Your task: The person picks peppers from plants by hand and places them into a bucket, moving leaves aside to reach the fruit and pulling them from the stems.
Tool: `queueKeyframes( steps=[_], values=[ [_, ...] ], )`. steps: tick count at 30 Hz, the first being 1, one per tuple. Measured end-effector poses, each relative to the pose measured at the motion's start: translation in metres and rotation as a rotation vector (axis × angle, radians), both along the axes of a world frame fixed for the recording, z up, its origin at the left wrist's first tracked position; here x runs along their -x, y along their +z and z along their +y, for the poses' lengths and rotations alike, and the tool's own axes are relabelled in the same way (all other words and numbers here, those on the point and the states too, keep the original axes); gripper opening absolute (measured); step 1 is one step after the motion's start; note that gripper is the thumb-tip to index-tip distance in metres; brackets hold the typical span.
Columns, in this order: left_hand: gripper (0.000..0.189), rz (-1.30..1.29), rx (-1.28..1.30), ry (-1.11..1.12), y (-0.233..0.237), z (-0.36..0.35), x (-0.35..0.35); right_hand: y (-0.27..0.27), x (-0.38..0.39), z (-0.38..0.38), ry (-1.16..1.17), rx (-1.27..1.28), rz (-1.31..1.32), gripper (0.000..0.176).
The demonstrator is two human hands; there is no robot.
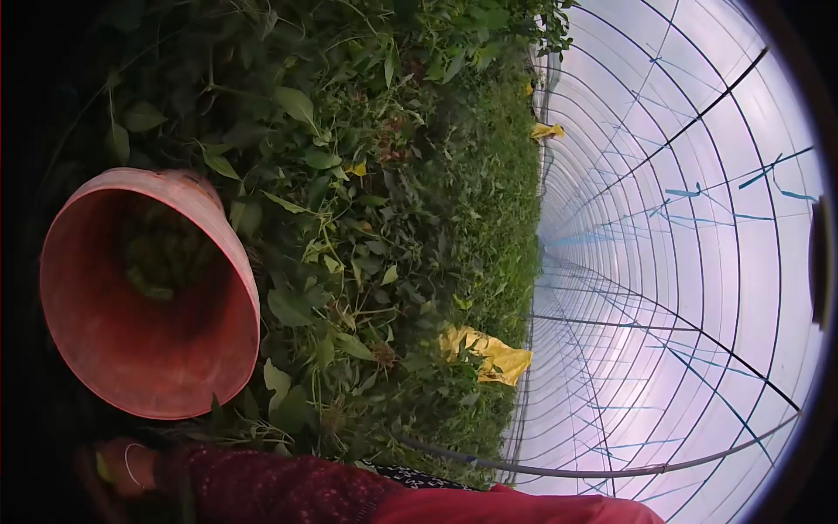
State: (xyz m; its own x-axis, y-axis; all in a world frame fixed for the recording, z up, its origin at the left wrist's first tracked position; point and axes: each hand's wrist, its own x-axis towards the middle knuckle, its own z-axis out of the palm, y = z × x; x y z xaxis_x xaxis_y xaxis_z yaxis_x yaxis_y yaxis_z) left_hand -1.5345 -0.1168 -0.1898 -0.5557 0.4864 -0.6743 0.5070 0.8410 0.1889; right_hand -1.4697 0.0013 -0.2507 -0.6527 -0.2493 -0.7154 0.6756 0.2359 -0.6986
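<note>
The picture is turned on its side, with the roof at the right. My right hand [127, 469] is at the lower left, with a pale bracelet at its wrist, below a dark red speckled sleeve. A small yellow-green thing [106, 467] shows at its fingers, which look closed around it; shadow hides its kind. Beside this hand, apart from it, is an orange-red bucket [175, 371], its mouth facing me. Several green pieces, like peppers [155, 284], lie deep inside, blurred and dim. My left hand is out of view.
Dense leafy plants [349, 218] surround the bucket and run far back. Yellow sheets [497, 358] hang among them. A hooped tunnel roof [681, 262] with blue ties arches above. A grey curved pipe [611, 472] passes near my arm.
</note>
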Motion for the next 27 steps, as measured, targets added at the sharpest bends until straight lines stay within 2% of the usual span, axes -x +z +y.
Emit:
queueKeyframes(
  steps=[1, 2, 3, 4, 7, 11, 13, 15, 16, 24, 27],
  values=[
    [0.057, -0.037, 0.066, -0.015, -0.002, 0.004, 0.007, 0.004, 0.0, 0.005, 0.016, -0.012, -0.037, 0.068],
    [0.055, -0.147, -0.002, 0.229, -0.007, 0.006, 0.011, 0.007, 0.0, 0.01, 0.034, -0.026, -0.074, 0.071],
    [0.053, -0.256, -0.07, 0.472, -0.014, 0.009, 0.015, 0.017, -0.002, 0.017, -0.08, -0.014, -0.136, 0.08],
    [0.051, -0.366, -0.141, 0.714, -0.019, 0.013, 0.014, 0.013, -0.004, 0.017, -0.098, 0.059, -0.145, 0.084],
    [0.052, -0.113, 0.204, 0.282, -0.029, 0.027, 0.0, -0.017, -0.017, 0.013, -0.151, 0.223, -0.15, 0.092],
    [0.048, -0.046, 0.139, 0.152, -0.063, 0.003, 0.003, -0.096, -0.051, -0.049, -0.37, 0.159, -0.06, 0.091],
    [0.046, -0.044, 0.116, 0.104, -0.079, -0.005, 0.003, -0.065, -0.049, -0.028, -0.272, 0.0, 0.043, 0.078],
    [0.044, -0.042, 0.092, 0.066, -0.095, -0.015, 0.002, -0.038, -0.039, -0.009, -0.269, 0.016, 0.053, 0.055],
    [0.043, -0.044, 0.077, 0.051, -0.103, -0.018, 0.001, -0.04, -0.031, -0.008, -0.14, 0.013, 0.077, 0.049],
    [0.037, -0.048, -0.061, -0.052, -0.159, -0.063, -0.004, -0.017, -0.009, 0.02, 0.021, -0.068, 0.151, 0.032],
    [0.036, -0.068, -0.21, -0.085, -0.177, -0.083, -0.006, -0.013, -0.005, 0.03, 0.067, -0.157, 0.183, 0.028]
  ],
)
